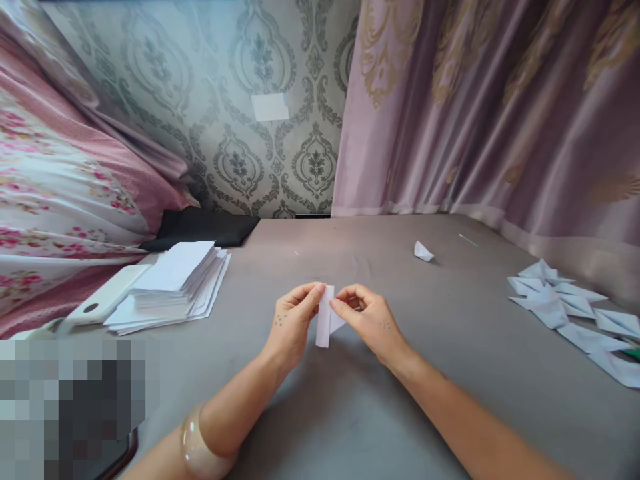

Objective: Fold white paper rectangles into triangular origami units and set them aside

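Between my two hands, above the middle of the table, is a small piece of folded white paper point(324, 327). It shows a narrow upright strip with a slanted flap sticking out at its lower right. My left hand point(295, 319) pinches the strip's upper left edge between thumb and fingers. From the other side, my right hand point(370, 321) grips the paper near its upper right with thumb and curled fingers. Some fingertips are hidden behind the paper. A bangle circles my left wrist.
A stack of white paper point(175, 280) lies at left beside a white slab-like object point(107, 297) and a black cloth point(200, 227). Several folded paper pieces point(550, 303) lie at right. One folded piece point(423, 251) and a thin stick point(469, 239) are farther back. Curtains point(425, 133) border the grey table point(400, 413).
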`<state>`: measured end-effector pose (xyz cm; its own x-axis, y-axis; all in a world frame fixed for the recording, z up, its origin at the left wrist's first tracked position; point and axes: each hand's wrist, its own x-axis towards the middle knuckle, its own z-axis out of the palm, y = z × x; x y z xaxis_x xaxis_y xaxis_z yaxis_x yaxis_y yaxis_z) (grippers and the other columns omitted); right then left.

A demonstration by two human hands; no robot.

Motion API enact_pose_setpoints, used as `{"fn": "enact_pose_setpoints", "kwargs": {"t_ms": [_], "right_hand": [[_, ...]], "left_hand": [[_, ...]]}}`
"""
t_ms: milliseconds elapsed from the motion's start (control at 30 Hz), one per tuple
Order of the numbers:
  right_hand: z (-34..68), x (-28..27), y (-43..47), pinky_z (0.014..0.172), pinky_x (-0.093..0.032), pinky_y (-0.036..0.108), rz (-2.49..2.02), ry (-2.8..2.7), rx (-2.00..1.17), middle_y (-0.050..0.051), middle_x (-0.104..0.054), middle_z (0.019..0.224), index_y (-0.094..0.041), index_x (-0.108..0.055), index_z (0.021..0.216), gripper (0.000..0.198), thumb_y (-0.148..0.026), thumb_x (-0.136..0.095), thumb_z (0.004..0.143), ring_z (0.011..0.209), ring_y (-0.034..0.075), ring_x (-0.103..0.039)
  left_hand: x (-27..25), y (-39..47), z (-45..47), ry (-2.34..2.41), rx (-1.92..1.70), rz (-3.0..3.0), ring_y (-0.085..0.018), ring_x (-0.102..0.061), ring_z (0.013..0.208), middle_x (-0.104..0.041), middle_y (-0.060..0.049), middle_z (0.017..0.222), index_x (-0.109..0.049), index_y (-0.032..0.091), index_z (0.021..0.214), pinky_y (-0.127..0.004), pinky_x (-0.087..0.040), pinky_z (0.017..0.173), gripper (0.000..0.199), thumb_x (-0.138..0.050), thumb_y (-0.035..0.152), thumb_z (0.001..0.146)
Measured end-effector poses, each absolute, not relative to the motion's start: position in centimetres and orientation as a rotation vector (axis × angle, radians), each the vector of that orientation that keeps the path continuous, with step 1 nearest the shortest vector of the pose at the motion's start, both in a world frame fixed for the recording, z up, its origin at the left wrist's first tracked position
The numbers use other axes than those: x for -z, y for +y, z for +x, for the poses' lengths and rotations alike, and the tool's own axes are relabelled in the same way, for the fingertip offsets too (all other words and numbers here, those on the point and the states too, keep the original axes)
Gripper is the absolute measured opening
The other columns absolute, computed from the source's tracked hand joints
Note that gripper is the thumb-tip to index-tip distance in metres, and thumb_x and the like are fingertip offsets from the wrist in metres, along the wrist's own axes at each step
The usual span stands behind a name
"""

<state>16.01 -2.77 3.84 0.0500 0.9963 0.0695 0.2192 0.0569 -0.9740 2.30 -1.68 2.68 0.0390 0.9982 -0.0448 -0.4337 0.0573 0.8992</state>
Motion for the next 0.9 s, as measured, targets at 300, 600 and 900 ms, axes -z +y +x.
{"fn": "enact_pose_setpoints", "kwargs": {"t_ms": [300, 600, 900], "right_hand": [[15.4, -3.2, -2.5, 0.077, -0.048, 0.031, -1.086, -1.096, -1.320, 0.005, -0.067, 0.083, -0.017, -0.061, 0.090, 0.037, -0.040, -0.076, 0.065, 0.080, 0.017, -0.063], [15.5, -2.6, -2.5, 0.066, -0.048, 0.027, -1.109, -1.202, -1.116, 0.001, -0.063, 0.074, -0.017, -0.063, 0.095, 0.035, -0.039, -0.073, 0.070, 0.068, 0.013, -0.060], [15.6, -2.7, -2.7, 0.066, -0.047, 0.025, -1.125, -1.359, -0.989, -0.001, -0.059, 0.073, -0.020, -0.068, 0.095, 0.024, -0.034, -0.066, 0.077, 0.067, 0.012, -0.056]], "left_hand": [[-2.4, -1.9, 2.7, 0.874, -1.297, 0.880, -0.010, -0.058, 0.070, -0.068, -0.002, 0.076, -0.073, 0.017, 0.076, -0.022, -0.045, 0.068, 0.016, -0.075, 0.032, 0.071], [-2.8, -1.9, 2.3, 0.824, -1.229, 0.822, -0.014, -0.059, 0.071, -0.067, -0.004, 0.076, -0.072, 0.015, 0.073, -0.028, -0.046, 0.071, 0.014, -0.075, 0.027, 0.068], [-2.9, -1.8, 2.1, 0.821, -1.208, 0.787, -0.013, -0.059, 0.068, -0.067, -0.005, 0.073, -0.071, 0.013, 0.072, -0.027, -0.046, 0.070, 0.015, -0.076, 0.026, 0.066]]}}
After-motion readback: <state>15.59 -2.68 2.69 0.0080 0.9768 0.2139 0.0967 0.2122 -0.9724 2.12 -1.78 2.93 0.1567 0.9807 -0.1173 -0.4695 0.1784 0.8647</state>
